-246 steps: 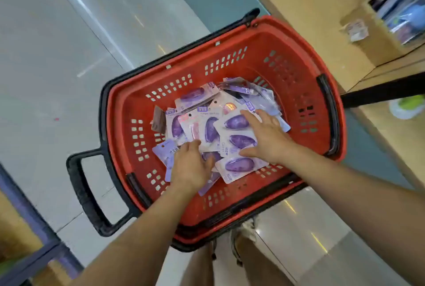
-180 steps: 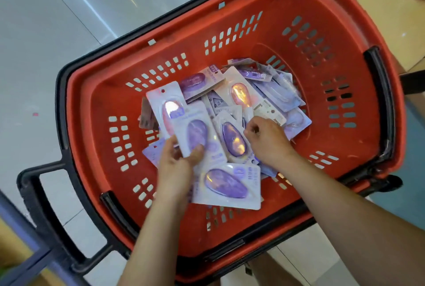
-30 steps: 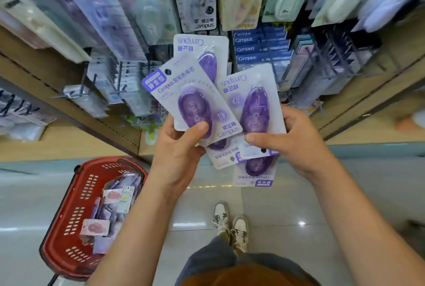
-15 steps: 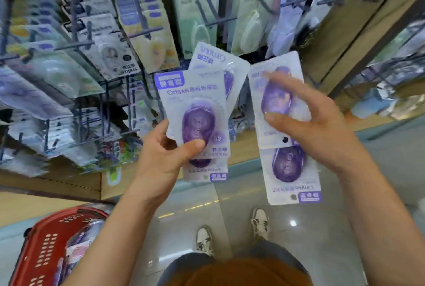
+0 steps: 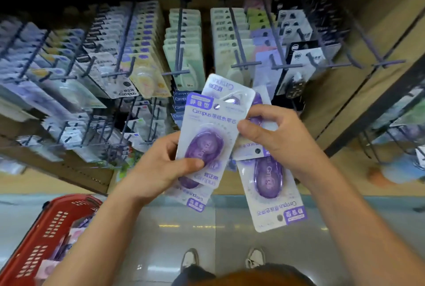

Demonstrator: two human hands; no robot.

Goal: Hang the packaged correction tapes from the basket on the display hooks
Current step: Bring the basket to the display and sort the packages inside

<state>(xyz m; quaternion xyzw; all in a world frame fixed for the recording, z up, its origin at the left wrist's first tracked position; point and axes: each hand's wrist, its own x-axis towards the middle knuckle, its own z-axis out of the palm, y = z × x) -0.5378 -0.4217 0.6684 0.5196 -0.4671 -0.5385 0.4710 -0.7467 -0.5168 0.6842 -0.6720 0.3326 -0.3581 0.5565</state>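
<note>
Left hand (image 5: 158, 166) and right hand (image 5: 282, 138) pinch tape packs (image 5: 207, 124) — none apparently hung yet; hooks (image 5: 177, 72) at twelve o'clock, basket (image 5: 46, 228) at seven holds more.

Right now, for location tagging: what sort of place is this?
Probably a stationery shop: dark metal display hooks full of carded packets, a red plastic shopping basket, purple correction-tape blister packs.

We read "Campus" on the purple-and-white blister pack (image 5: 208, 141) at frame centre, with Chinese characters beside it, upside down on the second purple blister pack (image 5: 269, 193) at lower right, and on a white hanging card (image 5: 126, 92) left of centre. Other labels are too blurred to read.
</note>
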